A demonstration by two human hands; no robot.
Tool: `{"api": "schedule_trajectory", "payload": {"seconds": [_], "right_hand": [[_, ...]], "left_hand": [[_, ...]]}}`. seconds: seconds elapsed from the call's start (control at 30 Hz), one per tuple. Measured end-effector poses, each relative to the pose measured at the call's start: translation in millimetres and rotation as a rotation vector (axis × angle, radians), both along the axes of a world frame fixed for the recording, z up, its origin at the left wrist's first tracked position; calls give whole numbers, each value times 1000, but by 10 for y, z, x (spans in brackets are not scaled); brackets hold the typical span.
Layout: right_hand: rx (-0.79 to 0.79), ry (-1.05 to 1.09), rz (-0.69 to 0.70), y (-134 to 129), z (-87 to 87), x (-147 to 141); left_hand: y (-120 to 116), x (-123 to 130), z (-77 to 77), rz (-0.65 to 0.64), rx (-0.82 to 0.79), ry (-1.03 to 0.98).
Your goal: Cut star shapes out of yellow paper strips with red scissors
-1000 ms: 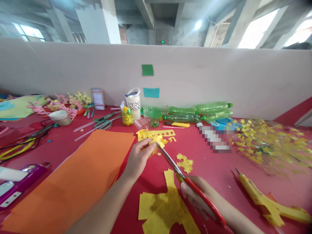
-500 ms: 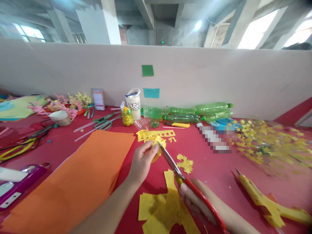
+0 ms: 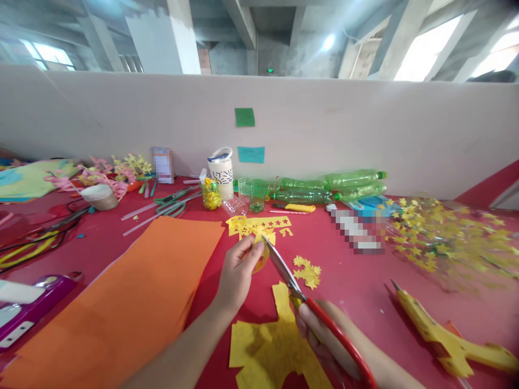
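My left hand pinches a small piece of yellow paper above the middle of the red table. Red-handled scissors are held in my right hand, their blade tips touching the paper beside my left fingertips. Behind the held piece lie yellow strips with star-shaped holes. A small pile of yellow stars rests to the right of the blades. Larger yellow sheets lie below, between my forearms.
Orange sheets cover the left front. A yellow glue gun lies at the right, below yellow star sprays. Green bottles, a white cup and a yellow cutter stand or lie along the back. A purple power strip is at far left.
The yellow piece in my left hand has turned slightly, and a curved part with a hole now shows below the fingertips. Both hands stay in nearly the same place.
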State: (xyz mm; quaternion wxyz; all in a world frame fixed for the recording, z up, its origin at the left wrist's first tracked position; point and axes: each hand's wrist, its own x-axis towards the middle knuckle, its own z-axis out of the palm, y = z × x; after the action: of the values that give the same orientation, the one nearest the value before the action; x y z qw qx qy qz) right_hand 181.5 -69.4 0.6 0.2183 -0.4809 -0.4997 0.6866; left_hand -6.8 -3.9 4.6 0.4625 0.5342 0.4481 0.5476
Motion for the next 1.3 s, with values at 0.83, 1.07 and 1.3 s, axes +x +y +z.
{"api": "schedule_trajectory", "payload": {"seconds": [0.83, 1.07, 1.3], "right_hand": [[74, -99, -87, 26, 70, 39], [109, -113, 21, 38, 106, 7], [140, -128, 101, 57, 168, 48]], "left_hand": [[80, -75, 18, -94, -55, -302], [108, -101, 48, -115, -66, -351], [140, -180, 1, -141, -42, -175]]}}
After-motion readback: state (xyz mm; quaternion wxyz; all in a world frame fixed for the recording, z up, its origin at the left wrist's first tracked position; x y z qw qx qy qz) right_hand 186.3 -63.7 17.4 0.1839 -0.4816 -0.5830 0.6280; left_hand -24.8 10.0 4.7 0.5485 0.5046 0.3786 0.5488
